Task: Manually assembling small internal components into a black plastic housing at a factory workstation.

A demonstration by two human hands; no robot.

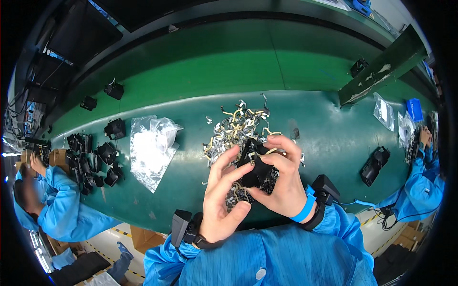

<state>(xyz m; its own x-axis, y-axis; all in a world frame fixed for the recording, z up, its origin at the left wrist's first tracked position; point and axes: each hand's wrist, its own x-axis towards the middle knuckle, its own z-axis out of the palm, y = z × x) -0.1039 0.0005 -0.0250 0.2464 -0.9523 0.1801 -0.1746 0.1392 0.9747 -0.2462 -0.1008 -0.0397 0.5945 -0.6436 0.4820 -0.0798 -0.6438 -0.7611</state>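
A black plastic housing (257, 172) is held up between my hands over the middle of the bench. My left hand (222, 195) grips its left side, with the index and middle fingertips at its upper edge. Curled around the right side, my right hand (285, 183) has its thumb low on the part. A short yellow-wrapped cable (271, 151) with a small connector runs across the top of the housing, between the fingertips of both hands. Just beyond and partly beneath lies a heap of small cables (234, 126), grey, white and yellow, with tiny connectors.
Several black housings (81, 159) are clustered at the left, beside a clear plastic bag (153, 148). Another black housing (375, 166) lies at the right, near a green post (384, 66). Co-workers in blue sit at both sides. A blue wrist-strap cord (365, 202) trails right.
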